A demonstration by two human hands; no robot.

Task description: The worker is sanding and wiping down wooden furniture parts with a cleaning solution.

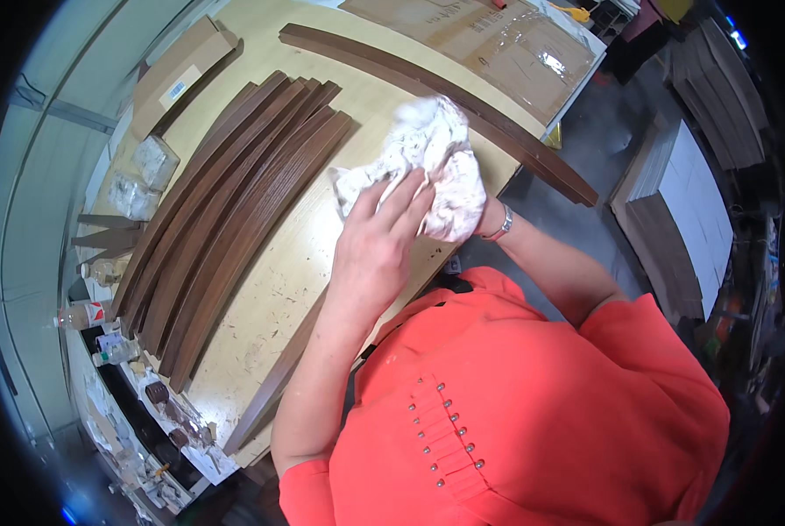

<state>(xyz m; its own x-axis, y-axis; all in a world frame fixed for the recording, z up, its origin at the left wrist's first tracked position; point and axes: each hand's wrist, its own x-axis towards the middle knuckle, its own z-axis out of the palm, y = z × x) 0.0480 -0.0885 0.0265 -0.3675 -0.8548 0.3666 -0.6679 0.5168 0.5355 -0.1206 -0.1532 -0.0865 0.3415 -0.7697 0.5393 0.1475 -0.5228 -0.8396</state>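
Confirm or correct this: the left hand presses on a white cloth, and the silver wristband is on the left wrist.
The wristband is misplaced: the head view shows the silver wristband on the right wrist. The left hand does press on the white cloth.

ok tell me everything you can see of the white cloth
The white cloth looks like soft, thin fabric, bunched and creased, with faint pinkish and darker marks; its upper end is blurred. The left hand lies over its lower part, fingers touching it. The right hand is at its right edge, mostly hidden by it. In view it overlaps the pale table and a long brown strip; whether it touches either is unclear.
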